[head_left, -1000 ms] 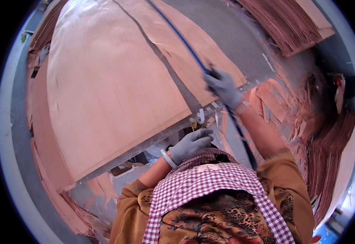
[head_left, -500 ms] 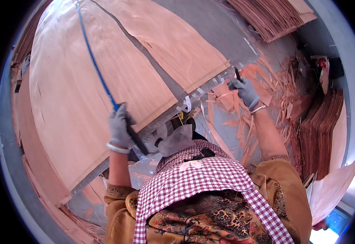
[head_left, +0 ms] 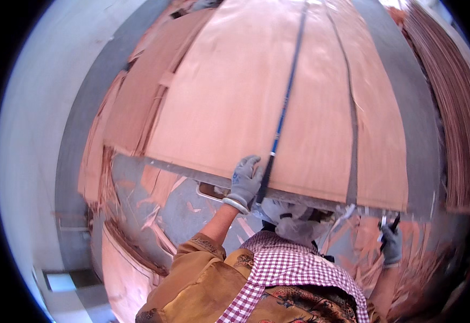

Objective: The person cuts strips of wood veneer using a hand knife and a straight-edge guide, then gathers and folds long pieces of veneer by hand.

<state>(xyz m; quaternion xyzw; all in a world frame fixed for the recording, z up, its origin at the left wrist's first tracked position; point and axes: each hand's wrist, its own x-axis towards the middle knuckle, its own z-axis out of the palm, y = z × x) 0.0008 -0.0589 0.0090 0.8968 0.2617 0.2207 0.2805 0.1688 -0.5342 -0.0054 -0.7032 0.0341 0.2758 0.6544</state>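
Large thin wood veneer sheets (head_left: 213,107) cover the grey table. A dark gap separates off a narrower veneer piece (head_left: 380,145) on the right. A long blue rod (head_left: 283,116) with a black handle lies lengthwise over the wide sheet. My left hand (head_left: 246,180), in a grey glove, rests at the sheet's near edge just left of that handle, fingers stretched out. Beyond the table's near right corner, my gloved right hand (head_left: 392,246) is closed on a small dark knife-like tool (head_left: 395,222); blur hides its exact shape.
A tall stack of reddish veneer (head_left: 450,107) stands at the far right. More veneer sheets (head_left: 143,91) lie along the left. Torn veneer strips (head_left: 415,269) litter the floor at the lower right, and a curved veneer bundle (head_left: 124,269) stands at the lower left.
The view has turned, so the table appears farther right. My left hand has let go of the rod, which now lies on the sheet. My right hand still grips the dark tool, lower in view.
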